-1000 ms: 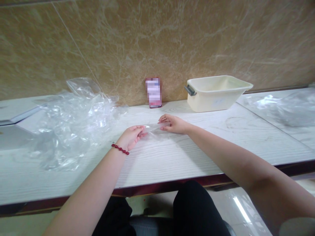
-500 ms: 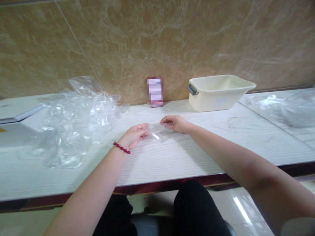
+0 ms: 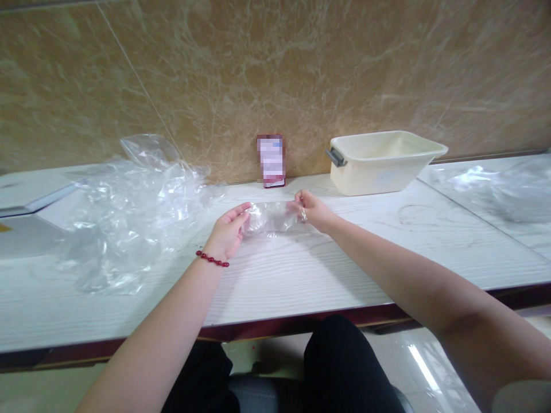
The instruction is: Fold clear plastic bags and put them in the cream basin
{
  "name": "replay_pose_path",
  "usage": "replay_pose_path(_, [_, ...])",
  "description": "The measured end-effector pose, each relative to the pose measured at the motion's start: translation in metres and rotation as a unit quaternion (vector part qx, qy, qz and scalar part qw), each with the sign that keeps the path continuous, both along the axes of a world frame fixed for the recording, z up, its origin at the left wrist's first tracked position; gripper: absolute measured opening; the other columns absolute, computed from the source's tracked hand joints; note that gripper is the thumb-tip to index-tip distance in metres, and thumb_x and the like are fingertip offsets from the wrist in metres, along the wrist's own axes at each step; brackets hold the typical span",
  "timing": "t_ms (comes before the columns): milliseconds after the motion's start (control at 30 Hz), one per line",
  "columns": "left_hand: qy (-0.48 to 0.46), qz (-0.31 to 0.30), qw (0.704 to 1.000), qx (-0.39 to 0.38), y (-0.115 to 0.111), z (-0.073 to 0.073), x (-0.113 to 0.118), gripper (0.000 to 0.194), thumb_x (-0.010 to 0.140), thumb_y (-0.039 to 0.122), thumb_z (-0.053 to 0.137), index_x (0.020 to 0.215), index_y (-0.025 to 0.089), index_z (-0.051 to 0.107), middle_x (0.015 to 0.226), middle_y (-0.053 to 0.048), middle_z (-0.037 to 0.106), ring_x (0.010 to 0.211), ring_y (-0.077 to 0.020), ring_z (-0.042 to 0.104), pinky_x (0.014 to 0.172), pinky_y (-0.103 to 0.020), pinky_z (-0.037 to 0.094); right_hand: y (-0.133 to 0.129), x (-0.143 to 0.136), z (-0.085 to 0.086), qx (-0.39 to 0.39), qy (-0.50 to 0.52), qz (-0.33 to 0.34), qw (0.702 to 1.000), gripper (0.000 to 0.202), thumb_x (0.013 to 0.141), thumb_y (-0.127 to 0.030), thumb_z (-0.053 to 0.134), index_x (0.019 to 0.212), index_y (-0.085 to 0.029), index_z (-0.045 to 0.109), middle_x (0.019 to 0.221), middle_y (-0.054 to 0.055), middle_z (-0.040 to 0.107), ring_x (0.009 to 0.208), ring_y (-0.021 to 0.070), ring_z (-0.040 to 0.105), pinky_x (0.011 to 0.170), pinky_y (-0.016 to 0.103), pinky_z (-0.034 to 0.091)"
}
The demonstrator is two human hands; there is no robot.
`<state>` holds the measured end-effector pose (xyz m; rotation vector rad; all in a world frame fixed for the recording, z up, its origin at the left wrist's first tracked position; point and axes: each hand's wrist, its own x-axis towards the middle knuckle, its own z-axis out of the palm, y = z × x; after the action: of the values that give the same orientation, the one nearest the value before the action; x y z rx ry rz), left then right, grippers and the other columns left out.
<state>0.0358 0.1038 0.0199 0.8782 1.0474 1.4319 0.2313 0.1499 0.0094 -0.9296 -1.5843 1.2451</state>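
A clear plastic bag (image 3: 273, 218) is stretched between my two hands, over the middle of the white table (image 3: 275, 281). My left hand (image 3: 230, 229), with a red bead bracelet at the wrist, pinches the bag's left end between thumb and fingers. At the right end, my right hand (image 3: 312, 211) is closed on the plastic. To the left lies a loose heap of clear plastic bags (image 3: 142, 212). Whether anything is inside the held bag, I cannot tell.
A cream plastic bin (image 3: 374, 175) with a grey handle stands at the back right. A phone (image 3: 272, 160) leans on the marble wall (image 3: 275, 69). More clear plastic (image 3: 512, 186) lies at far right. A white box-like object (image 3: 28, 232) sits at far left.
Both hands have risen slightly and moved a little apart. The bag between them is now spread wider and lies flatter, nearer the phone.
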Motion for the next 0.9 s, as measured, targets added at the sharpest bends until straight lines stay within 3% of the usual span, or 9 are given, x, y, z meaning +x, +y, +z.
replay_pose_path(200, [-0.036,0.012,0.999,-0.023,0.000,0.003,-0.002,0.024,0.065,0.004,0.053,0.085,0.016,0.059,0.067,0.001,0.061,0.053,-0.0038,0.053,0.046,-0.011,0.040,-0.003,-0.002,0.004,0.028,0.010,-0.004,1.000,0.031,0.058,-0.043,0.059,0.064,-0.017,0.043,0.061,-0.003,0.049,0.055,0.0058,0.044,0.051,0.019,0.037])
replay_pose_path(433, [-0.086,0.014,0.996,-0.033,0.003,0.003,-0.005,0.024,0.068,0.003,0.050,0.085,0.017,0.058,0.074,0.002,0.060,0.056,-0.0040,0.055,0.045,-0.012,0.041,-0.007,-0.004,-0.002,-0.011,-0.113,-0.058,0.992,0.045,0.064,-0.056,0.045,0.066,-0.013,0.059,0.057,0.001,0.053,0.050,0.0073,0.044,0.049,0.021,0.035])
replay_pose_path(633, [-0.099,0.017,0.994,-0.042,0.007,-0.001,-0.006,0.024,0.070,0.002,0.047,0.086,0.017,0.057,0.078,0.000,0.060,0.063,-0.0068,0.057,0.053,-0.015,0.045,-0.019,-0.008,0.001,0.021,-0.170,0.006,0.985,0.045,0.063,-0.055,0.048,0.078,-0.016,0.063,0.067,0.002,0.059,0.062,0.0109,0.050,0.056,0.022,0.037])
replay_pose_path(900, [-0.129,-0.008,0.990,-0.051,0.005,0.001,0.000,0.023,0.071,0.000,0.044,0.083,0.014,0.057,0.076,-0.001,0.060,0.061,-0.0074,0.057,0.055,-0.018,0.047,-0.019,-0.013,-0.003,0.005,-0.143,0.031,0.989,0.026,0.062,-0.040,0.057,0.070,-0.016,0.061,0.086,0.004,0.059,0.074,0.0106,0.053,0.069,0.022,0.039])
